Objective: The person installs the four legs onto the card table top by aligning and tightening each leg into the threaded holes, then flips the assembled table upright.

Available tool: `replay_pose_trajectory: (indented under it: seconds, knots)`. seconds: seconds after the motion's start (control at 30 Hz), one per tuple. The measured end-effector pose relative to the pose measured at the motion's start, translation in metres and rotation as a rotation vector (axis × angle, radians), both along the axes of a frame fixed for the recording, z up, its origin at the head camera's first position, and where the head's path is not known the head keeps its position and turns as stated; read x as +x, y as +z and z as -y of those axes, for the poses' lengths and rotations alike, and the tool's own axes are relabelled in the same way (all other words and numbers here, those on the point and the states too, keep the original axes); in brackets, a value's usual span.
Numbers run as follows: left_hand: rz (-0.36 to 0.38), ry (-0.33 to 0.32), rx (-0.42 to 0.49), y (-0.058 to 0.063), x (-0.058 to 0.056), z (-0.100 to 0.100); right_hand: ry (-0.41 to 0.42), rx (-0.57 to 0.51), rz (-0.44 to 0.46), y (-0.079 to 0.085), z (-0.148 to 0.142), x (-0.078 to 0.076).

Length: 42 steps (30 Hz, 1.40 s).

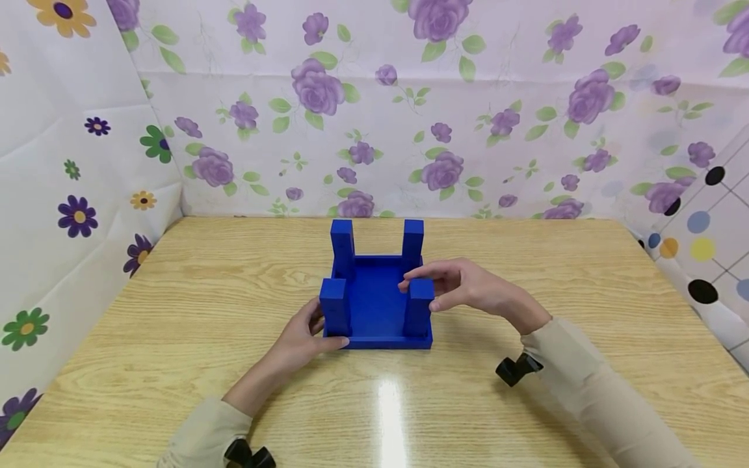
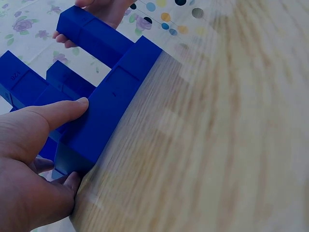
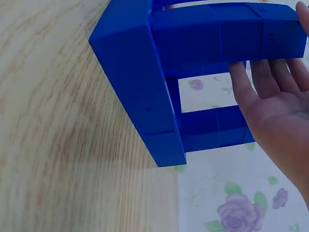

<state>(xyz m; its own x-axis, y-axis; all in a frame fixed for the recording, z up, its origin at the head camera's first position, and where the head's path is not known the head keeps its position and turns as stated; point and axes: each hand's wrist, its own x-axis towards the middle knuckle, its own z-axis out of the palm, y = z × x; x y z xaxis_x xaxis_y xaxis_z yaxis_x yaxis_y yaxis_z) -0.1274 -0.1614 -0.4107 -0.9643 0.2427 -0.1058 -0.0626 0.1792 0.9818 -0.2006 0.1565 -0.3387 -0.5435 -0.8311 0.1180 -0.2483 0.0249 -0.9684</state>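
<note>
In the head view a blue shallow tray-like base (image 1: 377, 302) lies on the table with several square posts standing up at its corners, like a small upturned table. My left hand (image 1: 301, 331) grips its front left corner, the thumb along the front rim and the fingers on the outer side. My right hand (image 1: 468, 286) holds the front right post (image 1: 419, 305) near its top, fingers behind it and thumb at its right side. That post (image 3: 231, 38) carries small raised figures in the right wrist view. The left wrist view shows the left thumb (image 2: 67, 112) pressing the base's side (image 2: 111, 101).
The wood-grain table (image 1: 205, 279) extends around the blue piece. A flowered cloth (image 1: 374, 130) hangs behind it, with other patterned cloths at left and right. Black wrist cameras (image 1: 517, 369) sit on both sleeves.
</note>
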Motion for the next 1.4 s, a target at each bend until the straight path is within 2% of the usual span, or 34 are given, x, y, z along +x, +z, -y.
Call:
replay_pose_trajectory:
  seconds: [0.27,0.5,0.77,1.17,1.4]
  knots:
    - [-0.007,-0.010,0.005,0.001,-0.001,0.000,-0.093,0.055,0.009,0.007,0.003,0.006]
    - [-0.002,0.005,-0.001,0.002,-0.001,-0.001,-0.196,0.131,-0.094,0.011,0.007,0.013]
    - [0.006,0.016,0.002,0.002,-0.001,-0.001,-0.379,0.213,-0.214,0.010,0.015,0.022]
    - [-0.001,-0.002,0.012,0.001,-0.001,0.000,-0.551,0.283,-0.358,0.010,0.024,0.035]
    - [0.000,-0.003,0.003,0.000,0.000,0.001,-0.612,0.295,-0.387,0.009,0.029,0.043]
